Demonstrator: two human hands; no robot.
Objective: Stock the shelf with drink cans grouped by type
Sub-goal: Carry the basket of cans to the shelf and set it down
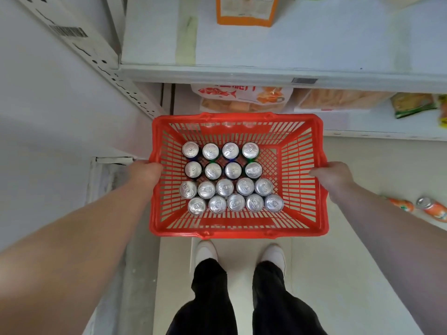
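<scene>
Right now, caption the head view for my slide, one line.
The left hand and right hand grip a red basket holding eighteen upright drink cans before the shelf.

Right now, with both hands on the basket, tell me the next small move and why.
Probably set the red basket down on the floor before the shelf. The left hand and right hand both grip its side rims, so neither is free to lift the upright cans, and the shelf above has bare room.

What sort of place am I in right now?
Probably a small shop aisle: white metal shelving stocked with snack packets, and a red shopping basket of drink cans gripped by the left hand and right hand.
</scene>
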